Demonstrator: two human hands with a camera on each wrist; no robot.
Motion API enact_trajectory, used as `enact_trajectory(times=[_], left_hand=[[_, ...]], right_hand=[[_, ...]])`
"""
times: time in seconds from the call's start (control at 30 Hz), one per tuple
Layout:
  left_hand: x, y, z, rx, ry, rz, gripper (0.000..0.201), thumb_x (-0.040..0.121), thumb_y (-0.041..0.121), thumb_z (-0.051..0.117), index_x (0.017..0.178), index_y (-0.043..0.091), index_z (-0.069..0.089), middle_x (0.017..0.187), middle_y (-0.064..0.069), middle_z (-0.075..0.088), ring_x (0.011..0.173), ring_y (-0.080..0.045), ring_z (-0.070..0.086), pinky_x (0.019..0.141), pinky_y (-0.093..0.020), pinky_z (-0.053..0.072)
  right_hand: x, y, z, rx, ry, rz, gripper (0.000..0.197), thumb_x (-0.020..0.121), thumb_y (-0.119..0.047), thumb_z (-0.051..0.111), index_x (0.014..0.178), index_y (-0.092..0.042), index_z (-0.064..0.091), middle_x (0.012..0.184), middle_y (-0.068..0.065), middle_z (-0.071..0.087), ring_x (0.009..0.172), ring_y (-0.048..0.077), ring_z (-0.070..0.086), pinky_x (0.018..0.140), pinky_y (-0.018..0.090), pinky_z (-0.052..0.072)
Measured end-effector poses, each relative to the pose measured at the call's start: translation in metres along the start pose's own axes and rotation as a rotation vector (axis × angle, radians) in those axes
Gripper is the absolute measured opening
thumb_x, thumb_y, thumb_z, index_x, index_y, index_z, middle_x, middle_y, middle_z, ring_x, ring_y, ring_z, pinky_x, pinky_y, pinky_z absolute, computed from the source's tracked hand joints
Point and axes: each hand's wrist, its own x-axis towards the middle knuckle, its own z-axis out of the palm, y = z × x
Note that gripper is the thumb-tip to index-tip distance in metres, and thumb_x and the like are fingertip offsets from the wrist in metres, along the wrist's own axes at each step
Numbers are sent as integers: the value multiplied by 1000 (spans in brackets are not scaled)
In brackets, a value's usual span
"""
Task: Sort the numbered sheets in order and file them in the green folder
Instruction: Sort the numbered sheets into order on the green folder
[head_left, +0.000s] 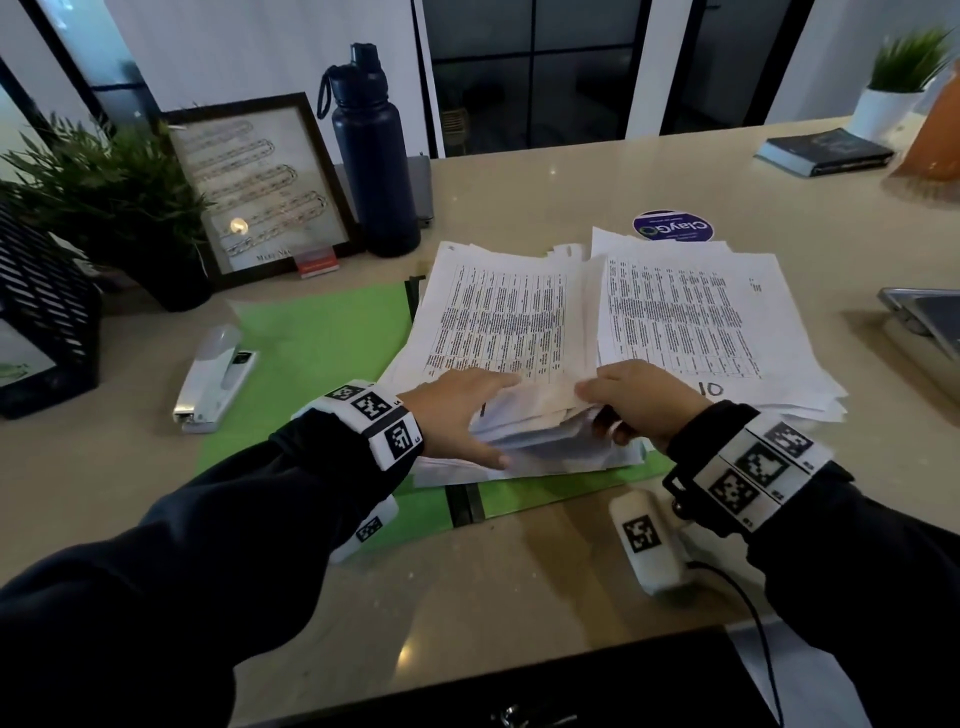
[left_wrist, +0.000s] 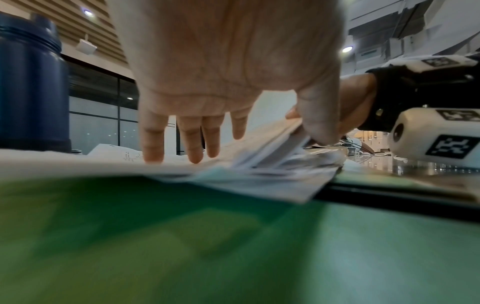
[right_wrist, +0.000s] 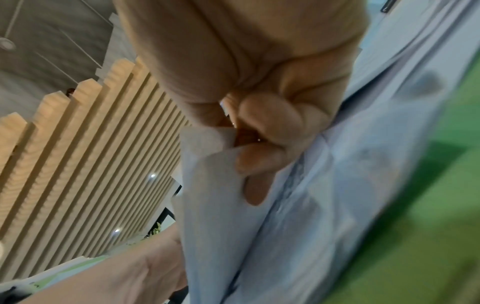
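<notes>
A loose pile of printed sheets (head_left: 498, 322) lies on the open green folder (head_left: 322, 338) in the head view. A second pile (head_left: 685, 312) lies to its right, a handwritten "10" showing near its front edge. My left hand (head_left: 457, 410) rests flat on the left pile, fingers straight (left_wrist: 153, 142), thumb along the pile's near edge. My right hand (head_left: 628, 400) pinches the lifted near corner of several sheets (right_wrist: 207, 160) between thumb and curled fingers. The green folder (left_wrist: 182, 246) fills the foreground of the left wrist view.
A white stapler (head_left: 213, 379) lies left of the folder. Behind stand a dark bottle (head_left: 374, 156), a framed picture (head_left: 260, 187) and a potted plant (head_left: 104, 192). A black mesh tray (head_left: 47, 312) is at far left, a round sticker (head_left: 672, 227) behind the piles, a book (head_left: 826, 150) far right.
</notes>
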Motion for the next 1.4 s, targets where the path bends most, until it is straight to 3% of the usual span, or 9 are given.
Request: enact_trajectory(times=[0.1, 0.23, 0.4, 0.57, 0.8, 0.9, 1.0, 1.13, 1.4], left_hand=[[-2, 3, -1, -47, 77, -7, 121, 58, 81, 50, 149, 15, 4, 157, -5, 15, 141, -21, 22, 114, -33, 19], [-3, 8, -11, -84, 430, -280, 43, 92, 17, 49, 133, 9, 37, 121, -19, 58, 102, -33, 58, 83, -37, 48], [-2, 0, -16, -93, 494, -465, 36, 86, 7, 39, 121, 11, 34, 82, -10, 57, 71, -30, 56, 68, -40, 50], [-3, 13, -16, -113, 415, -279, 64, 87, 0, 39, 145, 15, 15, 62, 0, 43, 54, -17, 45, 49, -29, 35], [-13, 23, -17, -141, 427, -185, 83, 87, -5, 41, 147, 32, -3, 100, -8, 62, 51, -13, 45, 49, -23, 35], [-14, 22, -19, -175, 583, -117, 98, 83, -10, 41, 136, 37, -26, 147, -11, 33, 47, -14, 43, 46, -25, 38], [-14, 22, -20, -76, 542, -156, 94, 86, -7, 38, 136, 47, -20, 151, -19, 20, 58, -20, 50, 55, -34, 43], [-8, 18, -13, -17, 324, 24, 57, 89, 36, 27, 144, 23, 32, 120, -17, 59, 88, -23, 57, 80, -29, 42], [-5, 8, -8, -112, 392, -39, 128, 56, 90, -11, 96, -8, 61, 72, -24, 58, 66, -29, 56, 59, -27, 37]], right_hand=[[-1, -15, 7, 273, -3, -63, 19, 92, -9, 53, 75, -1, 55, 70, 15, 57, 52, 17, 58, 46, 22, 49], [-1, -29, 11, 442, -82, -171, 22, 98, -20, 42, 103, -10, 61, 100, 13, 67, 90, 21, 62, 82, 37, 52], [-1, -17, 1, 134, -3, -66, 20, 97, -25, 44, 114, -16, 50, 95, 11, 60, 75, 21, 54, 59, 29, 45], [-9, 6, -11, -165, 25, 50, 14, 93, -14, 46, 98, -5, 56, 83, 10, 56, 67, 21, 54, 53, 29, 48], [-12, 3, -10, -201, 70, 68, 21, 93, -17, 48, 105, -2, 57, 88, 8, 52, 69, 16, 49, 53, 29, 53], [-12, -5, -1, -130, 1, 73, 25, 94, -14, 48, 111, -1, 60, 85, 1, 53, 70, 16, 52, 56, 30, 53], [-6, -11, 10, -57, -57, 6, 28, 94, -8, 46, 119, -5, 60, 104, 5, 60, 77, 21, 59, 72, 38, 56], [1, -23, 19, 155, -8, -160, 36, 92, 2, 41, 120, -10, 59, 108, 7, 61, 67, 11, 62, 61, 23, 54], [11, -29, 18, 450, 68, -212, 43, 99, -8, 39, 137, -27, 39, 94, 11, 55, 82, 27, 60, 62, 32, 60]])
